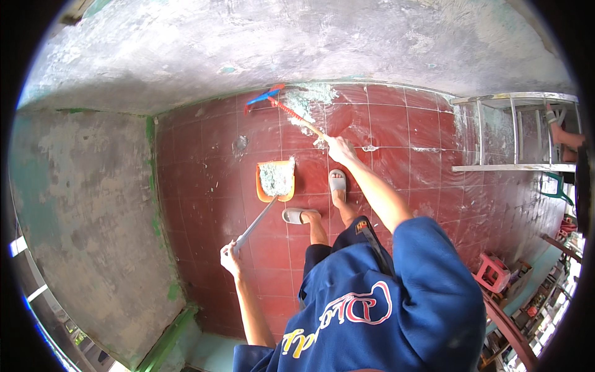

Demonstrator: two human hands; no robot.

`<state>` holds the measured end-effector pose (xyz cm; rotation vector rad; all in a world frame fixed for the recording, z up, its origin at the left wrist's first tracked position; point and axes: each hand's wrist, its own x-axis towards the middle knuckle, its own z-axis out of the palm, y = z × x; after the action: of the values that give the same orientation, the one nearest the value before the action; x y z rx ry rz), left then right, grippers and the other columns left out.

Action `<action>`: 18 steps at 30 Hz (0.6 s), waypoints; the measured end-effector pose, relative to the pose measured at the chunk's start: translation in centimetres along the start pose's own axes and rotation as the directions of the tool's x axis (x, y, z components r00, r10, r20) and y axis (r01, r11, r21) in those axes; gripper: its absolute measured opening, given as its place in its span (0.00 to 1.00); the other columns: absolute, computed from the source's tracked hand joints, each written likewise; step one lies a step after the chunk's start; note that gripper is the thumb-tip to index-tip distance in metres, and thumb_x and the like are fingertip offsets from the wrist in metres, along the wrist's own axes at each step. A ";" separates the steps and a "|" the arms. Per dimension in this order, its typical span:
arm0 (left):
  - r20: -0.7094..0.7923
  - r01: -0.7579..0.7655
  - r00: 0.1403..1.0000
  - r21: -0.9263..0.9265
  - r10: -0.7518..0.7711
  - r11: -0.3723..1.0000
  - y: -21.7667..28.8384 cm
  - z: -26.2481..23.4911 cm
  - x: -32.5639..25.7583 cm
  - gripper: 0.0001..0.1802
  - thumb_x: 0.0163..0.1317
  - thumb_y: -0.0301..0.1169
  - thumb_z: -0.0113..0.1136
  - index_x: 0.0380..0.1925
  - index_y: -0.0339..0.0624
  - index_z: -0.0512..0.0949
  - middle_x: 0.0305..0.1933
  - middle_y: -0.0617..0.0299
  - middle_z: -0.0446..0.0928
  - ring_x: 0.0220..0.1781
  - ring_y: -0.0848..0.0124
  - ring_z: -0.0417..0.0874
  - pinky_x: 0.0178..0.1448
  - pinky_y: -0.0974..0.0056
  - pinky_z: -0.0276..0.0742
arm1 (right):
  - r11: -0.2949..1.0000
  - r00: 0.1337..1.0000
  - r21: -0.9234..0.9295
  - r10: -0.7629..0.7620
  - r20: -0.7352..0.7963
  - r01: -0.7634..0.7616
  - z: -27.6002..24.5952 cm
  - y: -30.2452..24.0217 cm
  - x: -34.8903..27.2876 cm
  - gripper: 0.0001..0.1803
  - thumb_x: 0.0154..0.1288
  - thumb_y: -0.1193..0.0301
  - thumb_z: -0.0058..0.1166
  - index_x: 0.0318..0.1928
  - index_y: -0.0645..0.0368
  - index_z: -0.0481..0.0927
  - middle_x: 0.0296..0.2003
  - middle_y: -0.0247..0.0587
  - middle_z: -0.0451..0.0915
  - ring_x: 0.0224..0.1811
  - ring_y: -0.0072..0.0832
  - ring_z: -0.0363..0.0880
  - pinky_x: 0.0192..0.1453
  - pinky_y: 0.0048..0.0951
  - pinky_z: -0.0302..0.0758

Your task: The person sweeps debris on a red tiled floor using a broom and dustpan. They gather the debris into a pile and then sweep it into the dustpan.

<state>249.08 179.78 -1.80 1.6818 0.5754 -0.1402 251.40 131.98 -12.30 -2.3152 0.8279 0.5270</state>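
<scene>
My right hand (pixel 341 150) is closed round the wooden handle of a broom with a blue and red head (pixel 265 96). The broom head lies on the floor near the foot of the far wall, just left of a heap of pale flakes and dust (pixel 307 99). In my left hand (pixel 231 258) is the long grey handle of an orange dustpan (pixel 263 196), which rests on the tiles in front of my feet. Pale chips and powder fill much of its pan. More debris trails down from the heap toward my right hand.
The red tile floor (pixel 217 180) carries dusty smears and a crumpled scrap (pixel 240 144). Scraped walls (pixel 93 223) stand to the left and ahead. On the right are a white ladder (pixel 514 167), another person's foot (pixel 561 133), a pink stool (pixel 493 273) and clutter.
</scene>
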 end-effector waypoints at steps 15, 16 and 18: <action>-0.048 0.121 0.991 -0.066 -0.124 0.990 0.2 -0.3 -0.2 0.05 0.62 0.31 0.58 0.34 0.47 0.72 0.43 0.62 0.79 0.58 0.64 0.75 0.60 0.51 0.69 | 0.989 0.999 -0.144 -0.018 0.039 0.024 -4.4 9.5 5.1 0.32 0.58 0.74 0.48 0.64 0.34 0.68 0.44 0.46 0.81 0.46 0.45 0.80 0.48 0.47 0.78; -0.055 0.122 0.990 -0.069 -0.126 0.990 0.2 -0.4 -0.3 0.05 0.62 0.31 0.58 0.34 0.47 0.72 0.43 0.62 0.79 0.58 0.64 0.75 0.60 0.51 0.69 | 0.991 0.999 -0.130 0.001 0.049 0.005 -4.8 10.0 4.6 0.32 0.58 0.73 0.48 0.64 0.33 0.67 0.44 0.46 0.81 0.45 0.45 0.80 0.48 0.47 0.78; -0.059 0.119 0.991 -0.079 -0.123 0.990 0.0 -0.5 -0.4 0.05 0.61 0.31 0.58 0.34 0.47 0.72 0.43 0.62 0.79 0.57 0.64 0.76 0.60 0.51 0.69 | 0.988 0.993 -0.150 0.060 0.103 -0.044 -6.5 9.7 3.1 0.30 0.60 0.74 0.45 0.63 0.36 0.69 0.47 0.46 0.80 0.48 0.45 0.80 0.51 0.44 0.77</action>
<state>248.61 180.09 -1.50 1.5825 0.7226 -0.1510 248.11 120.40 -13.30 -2.3800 0.8236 0.7523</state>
